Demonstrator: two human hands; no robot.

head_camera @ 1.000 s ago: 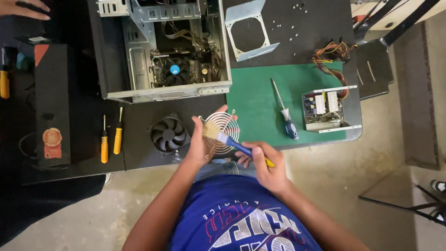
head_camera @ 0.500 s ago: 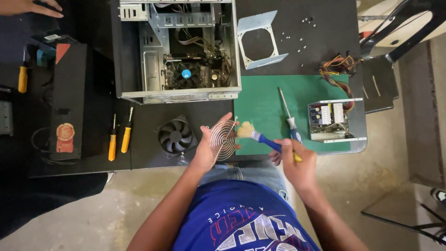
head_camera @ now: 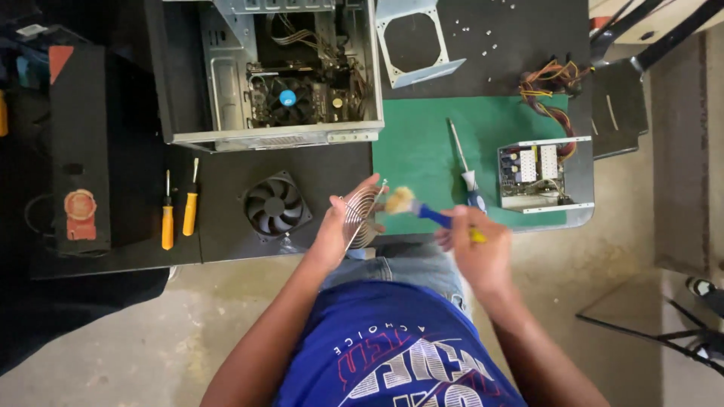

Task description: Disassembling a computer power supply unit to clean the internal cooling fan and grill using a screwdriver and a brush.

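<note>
Your left hand (head_camera: 335,230) grips a round wire fan grille (head_camera: 362,216), fingers curled around its edge, holding it tilted just over the near edge of the table (head_camera: 234,241). Your right hand (head_camera: 475,245) is closed around the handle of a blue brush (head_camera: 422,211), whose pale bristles touch the grille. Left of the grille, a black fan (head_camera: 275,205) lies on the table; beyond that fan stands the open computer case (head_camera: 275,71). Right of the grille, a screwdriver (head_camera: 464,166) lies on the green mat (head_camera: 430,143), beside a power supply (head_camera: 543,173).
</note>
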